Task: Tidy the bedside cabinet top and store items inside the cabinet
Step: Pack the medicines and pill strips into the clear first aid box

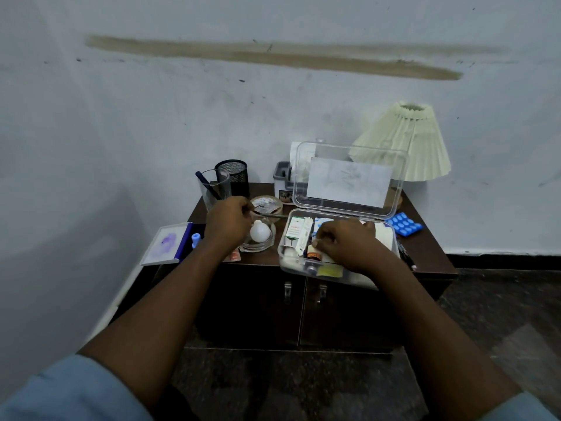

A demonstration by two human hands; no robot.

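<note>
Blue sleeves [76,390] frame 2 bare forearms reaching over a bedside cabinet [252,311], its 2 doors closed. The left hand [229,221] pinches one end of a thin dark item [271,214] (too slim to identify) just above the counter [431,253], beside a tape roll [268,205] and a white bulb [259,232]. The right hand [349,244] is inside a clear plastic box [288,268] whose lid [334,153] stands open, fingers curled down among the medicine cartons [296,230]. Whether they grip one cannot be told.

Sorting appears to be the step in hand: loose medical items are going into the box while clutter remains spread across the counter. A blue blister pack [403,224] lies just right of the box, not yet packed. Judging by the layout, the next move calls for settling the contents low enough for the lid to close, then opening a door to store the box inside.

Print shows on the cartons, and a small bottle [312,255] carries an orange label, but nothing is legible. A paper sheet [349,183] inside the lid shows only faint marks.
</note>
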